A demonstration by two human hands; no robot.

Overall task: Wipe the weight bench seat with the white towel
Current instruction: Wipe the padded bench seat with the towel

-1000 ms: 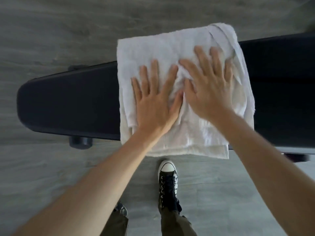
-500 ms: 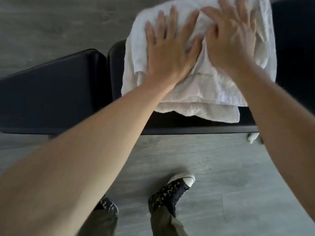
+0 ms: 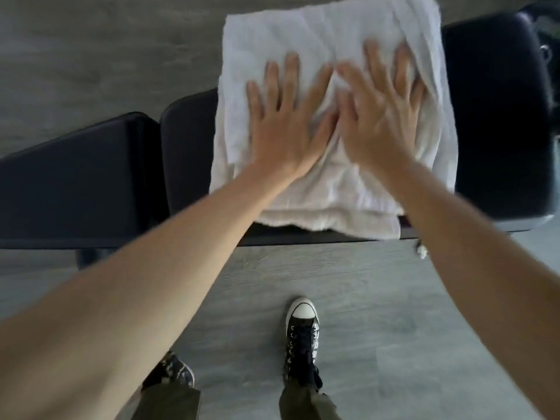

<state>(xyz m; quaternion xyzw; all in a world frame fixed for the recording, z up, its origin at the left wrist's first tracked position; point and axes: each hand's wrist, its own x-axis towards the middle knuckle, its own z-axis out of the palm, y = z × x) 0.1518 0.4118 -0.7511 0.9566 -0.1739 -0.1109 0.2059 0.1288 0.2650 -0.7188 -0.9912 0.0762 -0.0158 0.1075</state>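
A folded white towel [image 3: 333,31] lies across the black padded bench seat [image 3: 497,116], overhanging its far and near edges. My left hand [image 3: 285,128] and my right hand [image 3: 381,116] press flat on the towel side by side, fingers spread, thumbs nearly touching. Neither hand grips the cloth. Both hands are motion-blurred. The seat's rounded right end shows past the towel.
The bench's other black pad [image 3: 75,183] lies to the left, split from the seat by a narrow gap [image 3: 157,177]. Grey wood-look floor [image 3: 394,298] surrounds the bench. My two black sneakers [image 3: 301,331] stand below it. A small white scrap [image 3: 421,251] sits under the near edge.
Both hands have slid the towel rightward along the bench, from the long pad across the gap onto the seat. The seat's right end has come into view.
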